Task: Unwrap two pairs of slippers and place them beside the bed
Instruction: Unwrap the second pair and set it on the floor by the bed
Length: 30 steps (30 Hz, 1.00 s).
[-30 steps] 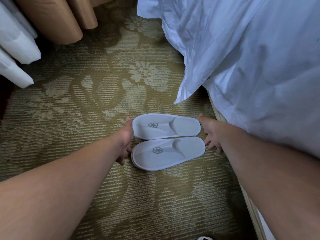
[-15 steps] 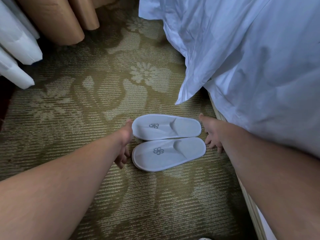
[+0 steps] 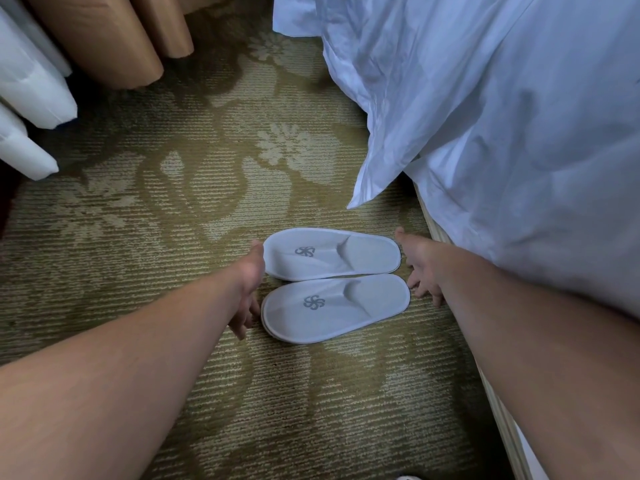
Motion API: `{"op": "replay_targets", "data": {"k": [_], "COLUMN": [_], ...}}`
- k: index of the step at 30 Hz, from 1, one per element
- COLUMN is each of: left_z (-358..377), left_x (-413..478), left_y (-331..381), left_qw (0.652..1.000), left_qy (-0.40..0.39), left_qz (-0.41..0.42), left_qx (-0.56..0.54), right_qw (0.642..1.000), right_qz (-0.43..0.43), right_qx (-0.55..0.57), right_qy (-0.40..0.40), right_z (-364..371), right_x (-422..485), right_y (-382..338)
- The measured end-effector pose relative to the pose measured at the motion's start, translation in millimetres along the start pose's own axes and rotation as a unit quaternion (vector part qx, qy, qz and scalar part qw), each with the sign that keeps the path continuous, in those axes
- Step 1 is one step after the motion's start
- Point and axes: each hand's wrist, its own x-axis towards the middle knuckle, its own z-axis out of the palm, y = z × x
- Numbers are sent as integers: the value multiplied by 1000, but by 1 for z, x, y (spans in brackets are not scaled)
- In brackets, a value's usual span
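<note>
Two bare forearms are seen reaching toward the middle of the frame. The left forearm (image 3: 121,375) is stretched in from the lower left corner, and the right forearm (image 3: 519,341) from the lower right. The left hand (image 3: 247,289) is held edge-on just left of centre, its thumb raised toward the top and its fingers hanging loosely curled. The right hand (image 3: 420,268) is held just right of centre, thumb pointed upward and fingers spread downward.

white slippers (image 3: 332,284) | unwrapped pair | side by side | flat on carpet
</note>
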Motion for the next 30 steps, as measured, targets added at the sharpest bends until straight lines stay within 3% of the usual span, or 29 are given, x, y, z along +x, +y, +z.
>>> {"op": "replay_targets", "data": {"k": [7, 16, 30], "left_z": [-8, -24, -16], "left_x": [-2, 3, 10], "left_y": [12, 38, 45], "left_qw": [1000, 993, 992], "left_qy": [-6, 22, 14], "left_qz": [8, 98, 102], "left_qx": [-5, -64, -70], "right_qw": [1000, 999, 996], "right_qz": [-2, -42, -75], "right_qx": [11, 33, 11], "right_qy": [-2, 4, 47], "right_z": [-2, -10, -6], "right_x": [1, 5, 22], "right_y": [-4, -31, -41]}}
